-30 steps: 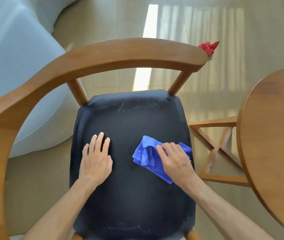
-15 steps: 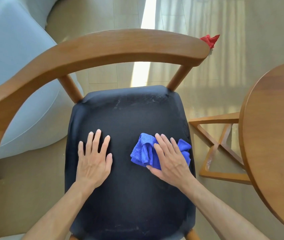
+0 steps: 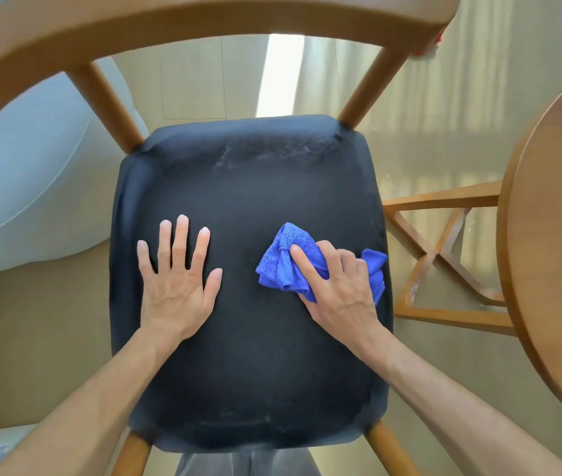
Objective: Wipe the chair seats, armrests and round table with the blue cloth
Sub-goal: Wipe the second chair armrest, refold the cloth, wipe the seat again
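Note:
A wooden chair with a dark seat [image 3: 248, 355] fills the middle of the head view, and pale dusty smears mark the seat's back edge. Its curved wooden backrest and armrest [image 3: 186, 18] arches across the top. My left hand [image 3: 178, 280] rests flat on the seat's left half, fingers spread. My right hand [image 3: 337, 286] presses a bunched blue cloth [image 3: 281, 266] onto the seat's right side, with the index finger stretched over it and the other fingers curled into the fabric. The round wooden table [image 3: 557, 252] stands at the right.
The table's wooden base frame [image 3: 444, 255] stands on the floor between chair and tabletop. A pale blue-white sofa [image 3: 32, 173] sits to the left. A bit of something red [image 3: 439, 37] peeks out behind the armrest's right end. Sunlit tile floor lies beyond.
The camera has come lower and closer over the seat. My right hand's fingers have curled into the cloth, bunching it. My left hand stays flat in place.

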`<state>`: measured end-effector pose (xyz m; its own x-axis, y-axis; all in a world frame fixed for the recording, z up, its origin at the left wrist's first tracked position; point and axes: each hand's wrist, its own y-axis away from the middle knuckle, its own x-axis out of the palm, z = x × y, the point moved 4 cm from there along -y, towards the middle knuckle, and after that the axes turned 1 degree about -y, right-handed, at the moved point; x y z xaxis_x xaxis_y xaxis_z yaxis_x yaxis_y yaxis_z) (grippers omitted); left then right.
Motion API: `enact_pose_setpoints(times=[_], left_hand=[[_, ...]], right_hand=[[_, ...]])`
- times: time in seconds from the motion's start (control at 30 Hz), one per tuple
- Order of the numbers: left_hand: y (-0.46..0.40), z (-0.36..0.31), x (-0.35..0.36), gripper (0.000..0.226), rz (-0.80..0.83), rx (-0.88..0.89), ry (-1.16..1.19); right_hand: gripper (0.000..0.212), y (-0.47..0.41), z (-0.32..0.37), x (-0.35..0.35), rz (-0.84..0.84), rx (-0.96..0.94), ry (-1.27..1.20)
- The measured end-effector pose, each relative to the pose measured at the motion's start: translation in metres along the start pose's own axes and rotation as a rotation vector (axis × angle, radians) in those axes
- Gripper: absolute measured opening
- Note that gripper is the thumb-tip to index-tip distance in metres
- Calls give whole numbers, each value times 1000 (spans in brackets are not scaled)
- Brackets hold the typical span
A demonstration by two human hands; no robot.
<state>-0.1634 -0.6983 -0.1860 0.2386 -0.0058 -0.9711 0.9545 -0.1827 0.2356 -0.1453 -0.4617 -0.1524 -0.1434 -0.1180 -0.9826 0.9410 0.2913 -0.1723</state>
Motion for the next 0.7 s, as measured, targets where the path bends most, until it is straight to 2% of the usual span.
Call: enact_pose_setpoints(times=[0.13, 0.23, 0.3, 0.4, 0.47, 0.53, 0.63, 0.7], left_hand=[[2, -1, 1, 66, -2, -3, 0], [3, 1, 1, 66, 2, -6, -10], [3, 1, 2, 66, -2, -3, -20], [3, -2, 1, 66, -16, -4, -15], [3, -2, 1, 66, -31, -4, -18], [4, -2, 3, 66, -48, -1, -24], [3, 1, 7, 66, -81, 7, -32], [3, 1, 9, 66, -93, 6, -27]], right_hand=[[45, 48, 14, -13, 15, -63, -99], [42, 122, 30, -29, 160, -385, -222], [45, 135, 24, -33, 260, -582, -250], [42, 95, 6, -31, 247, -680, -266], [42, 44, -15, -24, 115, -529, -240], [47, -22, -45, -14, -19, -271, -162], [51, -123, -85, 4, 14, 167, 11], [53, -143, -89, 11, 36, 365, 22]])
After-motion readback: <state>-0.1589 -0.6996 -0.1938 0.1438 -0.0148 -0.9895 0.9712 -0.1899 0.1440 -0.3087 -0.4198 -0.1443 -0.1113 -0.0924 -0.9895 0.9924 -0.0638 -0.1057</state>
